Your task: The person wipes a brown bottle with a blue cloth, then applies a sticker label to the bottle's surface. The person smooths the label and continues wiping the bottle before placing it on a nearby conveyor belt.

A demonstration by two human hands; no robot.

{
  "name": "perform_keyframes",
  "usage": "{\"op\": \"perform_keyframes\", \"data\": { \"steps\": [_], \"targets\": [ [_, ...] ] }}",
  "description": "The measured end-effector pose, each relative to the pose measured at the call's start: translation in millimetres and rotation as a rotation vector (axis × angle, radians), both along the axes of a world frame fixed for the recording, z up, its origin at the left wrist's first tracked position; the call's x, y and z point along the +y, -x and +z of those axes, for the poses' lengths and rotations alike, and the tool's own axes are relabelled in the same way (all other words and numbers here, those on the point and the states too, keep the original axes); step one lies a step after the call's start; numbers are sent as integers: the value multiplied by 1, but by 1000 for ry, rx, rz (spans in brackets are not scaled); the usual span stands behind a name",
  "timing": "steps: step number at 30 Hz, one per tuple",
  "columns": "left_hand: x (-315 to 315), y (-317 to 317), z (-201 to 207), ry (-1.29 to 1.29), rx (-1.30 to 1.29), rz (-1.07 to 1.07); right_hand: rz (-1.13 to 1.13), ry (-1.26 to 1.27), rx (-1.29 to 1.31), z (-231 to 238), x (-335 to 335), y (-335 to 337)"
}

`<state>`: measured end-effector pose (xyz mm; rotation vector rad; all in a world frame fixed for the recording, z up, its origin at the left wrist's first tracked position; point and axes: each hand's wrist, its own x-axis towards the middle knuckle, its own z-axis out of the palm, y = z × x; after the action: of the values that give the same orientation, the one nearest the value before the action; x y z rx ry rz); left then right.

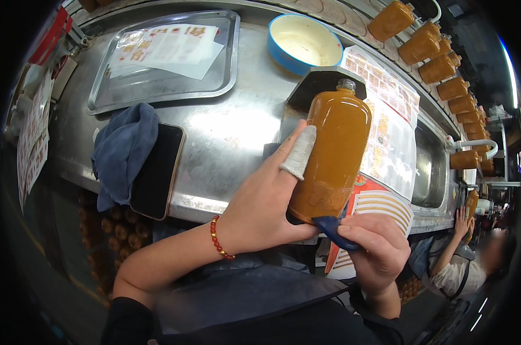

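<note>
Brown bottle (336, 150) above steel bench (208, 158), near blue basin (276, 56). Left hand (264, 198) grips its left side — fingers extended; right hand (380, 247) pinches a dark-blue strip (333, 232) at its base.

The bottle (336, 149) is a broad, flask-shaped vessel in glossy orange-brown, with rounded shoulders and a short, clear, ridged neck (346, 85) that bears no colour. It leans, neck pointing away from the person and slightly right, base toward the body, its left side against the left grip (263, 201). Light glints off the shoulders; near the base the surface looks uneven and streaked. Whether the brown is a coating or contents cannot be told. The dark blue piece (333, 231), narrow and bent, touches the base edge, pinched in the right grip (378, 250); its material is unclear
</note>
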<state>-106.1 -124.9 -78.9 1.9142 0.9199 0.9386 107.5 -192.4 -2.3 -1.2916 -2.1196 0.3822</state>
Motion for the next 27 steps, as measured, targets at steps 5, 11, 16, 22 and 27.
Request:
{"op": "perform_keyframes", "data": {
  "steps": [5, 11, 16, 22, 27],
  "targets": [
    [5, -7, -4, -39, -30, -9, -138, -69, 117, -7, 8, -14],
    [9, -16, 4, -8, -9, -46, -28, -27, 122, -4, -1, -26],
    [11, -23, 14, 7, -17, -48, -34, -141, -19, 10, 10, -32],
    [17, -20, 16, -9, -13, -33, 66, -187, -142, 22, 23, -21],
    [18, -17, 18, 16, -26, -29, 56, -189, -179, 30, 32, -20]
  ]
}}
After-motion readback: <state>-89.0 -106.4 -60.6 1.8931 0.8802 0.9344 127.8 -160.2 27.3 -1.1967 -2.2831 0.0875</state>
